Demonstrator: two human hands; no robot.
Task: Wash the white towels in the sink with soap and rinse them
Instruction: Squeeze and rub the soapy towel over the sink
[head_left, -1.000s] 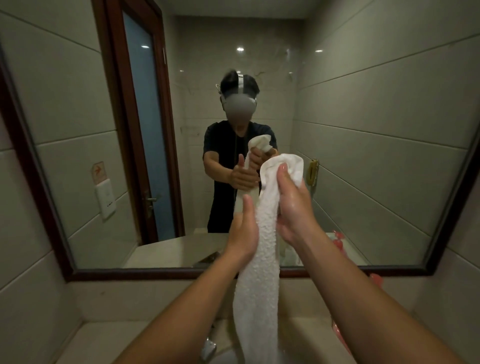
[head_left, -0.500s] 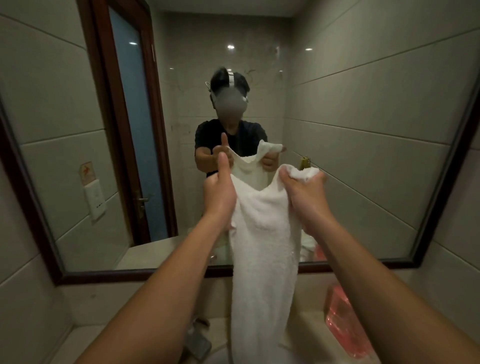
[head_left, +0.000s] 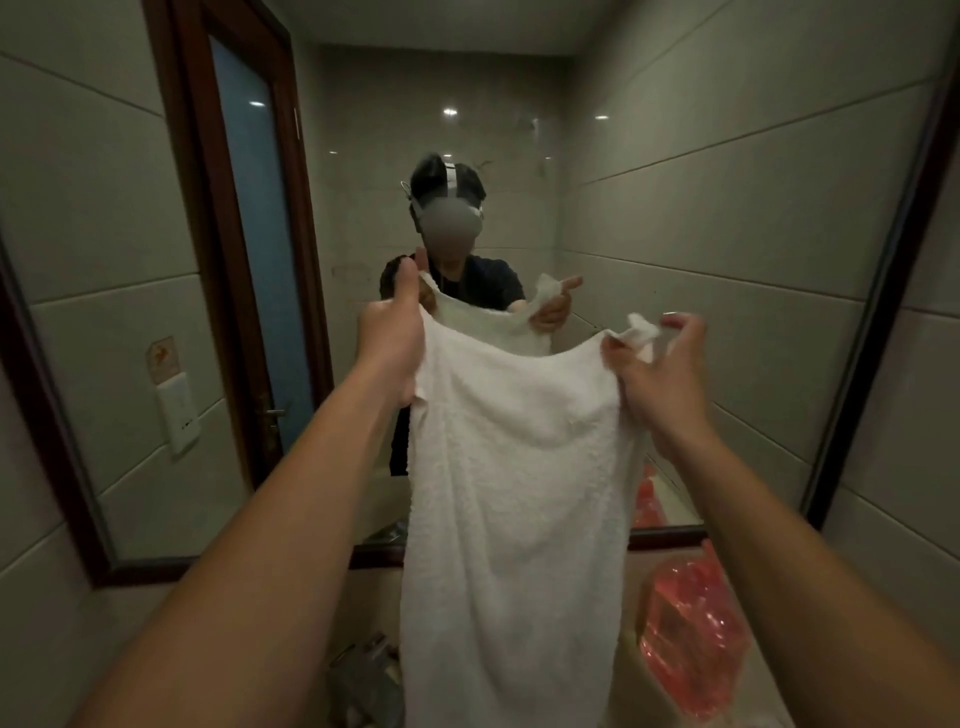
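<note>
Both hands are holding 1 white towel (head_left: 514, 467) up by its top edge in front of the mirror (head_left: 675, 218). At the towel's upper left corner the left hand (head_left: 392, 338) is gripping the cloth in a closed fist, thumb pointing up. At the upper right corner the right hand (head_left: 657, 364) is pinching a bunched bit of cloth between thumb and fingertips, with the other fingers curling loosely. Between the 2 hands the top edge is sagging in a shallow curve, and the rest of the towel is hanging straight down, spread fairly flat, with its lower end running out of the bottom of the view, so where it ends cannot be told. Below and to the right of the towel, a red translucent plastic bag (head_left: 693, 639) is lying on the pale bench (head_left: 758, 691), close to the cloth. Just left of the towel's lower part a grey metal fitting (head_left: 363, 675) is showing, too blurred to identify. The mirror's dark wooden frame (head_left: 52, 441) is standing against grey wall tiles (head_left: 31, 597), and the glass is showing the person's reflection holding the same towel.
</note>
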